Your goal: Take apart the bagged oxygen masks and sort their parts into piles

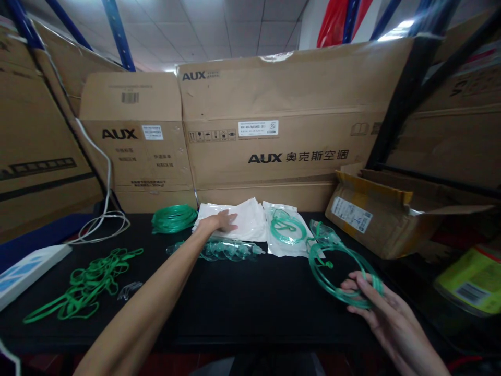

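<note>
My left hand (221,221) reaches far forward and lies flat, fingers stretched out, on a stack of white plastic bags (242,218) at the back of the black table (242,303). My right hand (376,303) sits at the near right, fingers curled around a coil of green tubing (336,266) joined to a clear oxygen mask (323,235). To the right of the stack lies a bagged set of green tubing (287,230). Several clear masks (223,249) lie in a row just in front of the bags.
A tight green tubing coil (174,218) lies left of the bags, and loose green straps (88,282) spread at the near left. An open cardboard box (376,214) stands at the right. Large AUX cartons (274,125) wall the back. A white cable (104,219) and a white device (27,269) are at the left.
</note>
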Available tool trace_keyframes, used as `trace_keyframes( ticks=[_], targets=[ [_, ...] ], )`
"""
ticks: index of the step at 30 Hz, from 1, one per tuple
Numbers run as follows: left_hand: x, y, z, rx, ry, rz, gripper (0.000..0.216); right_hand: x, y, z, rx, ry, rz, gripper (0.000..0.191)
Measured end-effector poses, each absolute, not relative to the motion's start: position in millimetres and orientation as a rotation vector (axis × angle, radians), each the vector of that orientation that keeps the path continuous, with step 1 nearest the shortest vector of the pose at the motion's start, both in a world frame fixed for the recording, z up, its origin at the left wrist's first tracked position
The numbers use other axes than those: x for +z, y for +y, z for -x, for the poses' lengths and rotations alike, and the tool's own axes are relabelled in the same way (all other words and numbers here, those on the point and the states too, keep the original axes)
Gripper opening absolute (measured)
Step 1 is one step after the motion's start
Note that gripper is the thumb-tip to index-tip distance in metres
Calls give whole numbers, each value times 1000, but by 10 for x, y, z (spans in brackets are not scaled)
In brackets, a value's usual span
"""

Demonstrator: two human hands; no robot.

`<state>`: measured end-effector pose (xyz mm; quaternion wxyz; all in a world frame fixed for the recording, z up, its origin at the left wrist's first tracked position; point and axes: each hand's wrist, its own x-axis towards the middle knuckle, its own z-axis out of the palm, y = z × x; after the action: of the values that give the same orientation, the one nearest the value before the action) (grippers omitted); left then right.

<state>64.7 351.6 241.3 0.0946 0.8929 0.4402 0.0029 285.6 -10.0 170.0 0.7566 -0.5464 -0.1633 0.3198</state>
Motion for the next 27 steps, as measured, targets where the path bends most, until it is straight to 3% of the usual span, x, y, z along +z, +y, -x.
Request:
trace_keyframes(
  ticks=[7, 15, 22, 27],
  targets=[
    [2644, 3235, -581, 275, 1299, -2690, 40, 1883, -395, -2814, 811, -591, 1224, 41],
    [2864, 1946, -330, 895, 766, -2595, 39, 2119, -403, -2603, 1075, -823, 1194, 35],
    [2325, 1321, -133, 634, 682, -2271, 45, 1964, 27, -2608, 1410, -1104, 1134, 37],
    [2109, 1356, -41, 586, 735, -2218, 42, 1996, 286, -2589, 1341, -1178, 1371, 47]
  ],
)
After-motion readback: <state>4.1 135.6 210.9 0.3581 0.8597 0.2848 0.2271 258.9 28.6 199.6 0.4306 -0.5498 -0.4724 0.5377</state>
